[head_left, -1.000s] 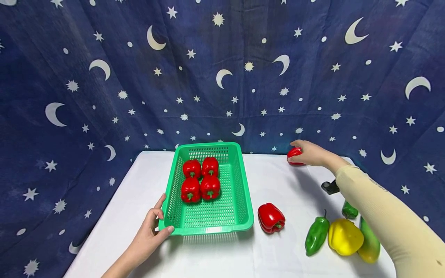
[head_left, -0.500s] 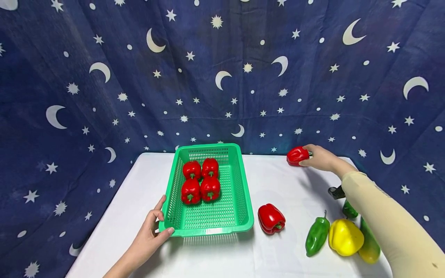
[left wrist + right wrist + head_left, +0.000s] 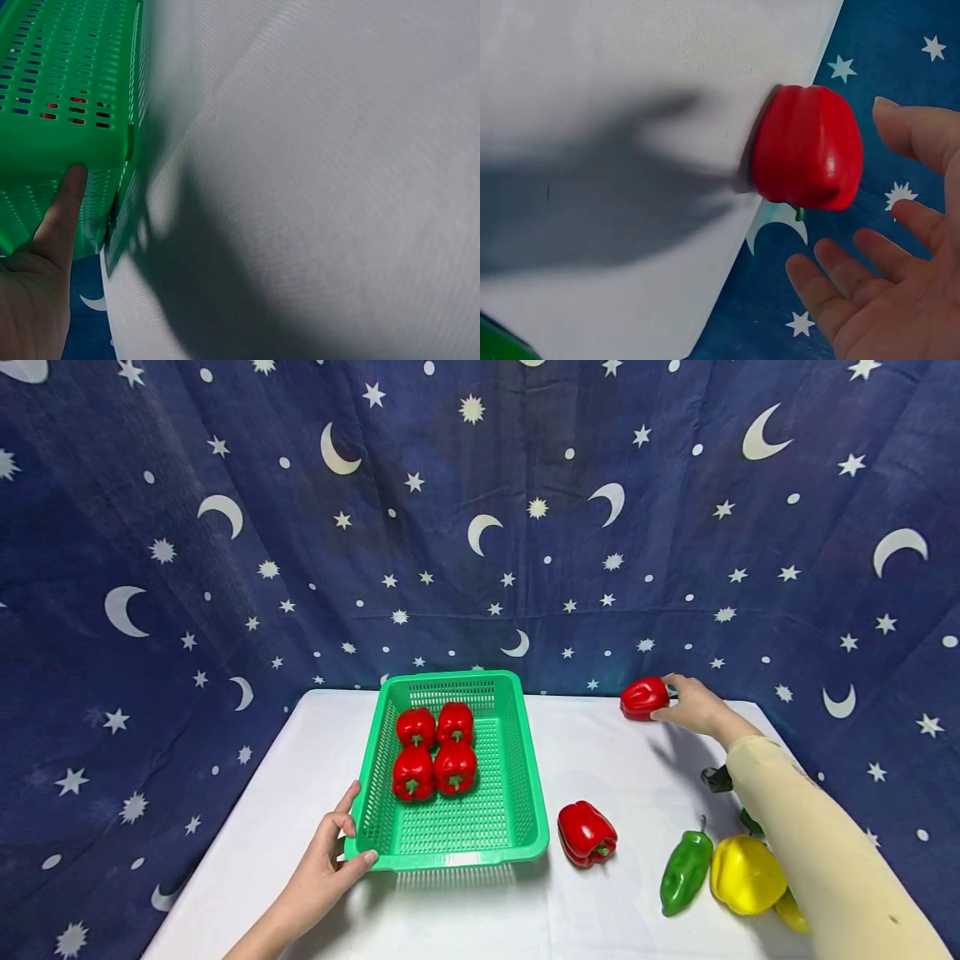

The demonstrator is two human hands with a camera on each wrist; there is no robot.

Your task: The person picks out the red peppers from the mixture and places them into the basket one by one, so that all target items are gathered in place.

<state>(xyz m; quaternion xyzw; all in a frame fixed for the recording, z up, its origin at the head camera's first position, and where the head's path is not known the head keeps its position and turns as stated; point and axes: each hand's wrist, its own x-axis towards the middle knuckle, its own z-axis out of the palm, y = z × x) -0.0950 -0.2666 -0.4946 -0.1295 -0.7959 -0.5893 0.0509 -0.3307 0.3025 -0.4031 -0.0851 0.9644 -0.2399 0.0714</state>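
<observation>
My left hand (image 3: 322,860) holds the near-left corner of a green plastic basket (image 3: 536,777), its thumb on the near rim and its fingers along the left side. Several red bell peppers (image 3: 413,774) stand in the basket's left half. At the table's far edge lies another red bell pepper (image 3: 643,698). My right hand (image 3: 697,704) is just right of it, fingers spread; in the right wrist view a gap shows between the fingers and this bell pepper (image 3: 806,146). One more red bell pepper (image 3: 586,833) lies right of the basket.
On the near right lie a long green pepper (image 3: 686,872) and a yellow pepper (image 3: 747,874). Behind the right sleeve (image 3: 817,843), a yellow item (image 3: 792,912) and a dark green one are partly hidden. A blue curtain (image 3: 562,527) with moons and stars backs the white table (image 3: 592,743).
My right hand has come off the far red bell pepper and drawn a little to the right, uncovering it. My left hand and the basket have stayed in place.
</observation>
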